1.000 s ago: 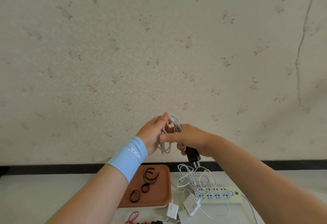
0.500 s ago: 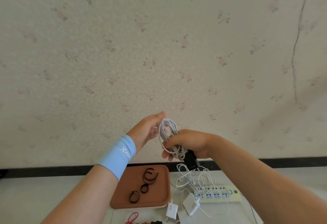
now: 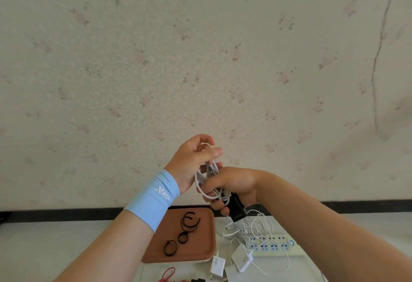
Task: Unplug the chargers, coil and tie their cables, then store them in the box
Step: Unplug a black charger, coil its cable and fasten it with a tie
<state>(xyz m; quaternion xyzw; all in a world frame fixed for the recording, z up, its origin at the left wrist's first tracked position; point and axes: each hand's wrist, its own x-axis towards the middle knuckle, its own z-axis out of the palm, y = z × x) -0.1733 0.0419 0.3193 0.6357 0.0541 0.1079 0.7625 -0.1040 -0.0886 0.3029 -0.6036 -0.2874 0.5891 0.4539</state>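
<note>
I note black ties (image 3: 188, 223) on the tray (image 3: 205, 252). Left hand (image 3: 194, 161) curls over the top of the white cable coil (image 3: 213, 196), which is held above the worktop (image 3: 66, 248). Right hand (image 3: 236, 183) clamps its lower loops and the black charger (image 3: 237, 212). Recommend keeping the right clamp firm and freeing the left for a tie.

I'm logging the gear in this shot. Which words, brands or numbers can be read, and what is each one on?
"XTEP": on the light blue wristband, worn on the left wrist.
"90W": on the white charger lying by the near edge of the brown tray; it is seen turned round.
Not readable: a faint mark on the second white charger, and any markings on the power strip.
</note>
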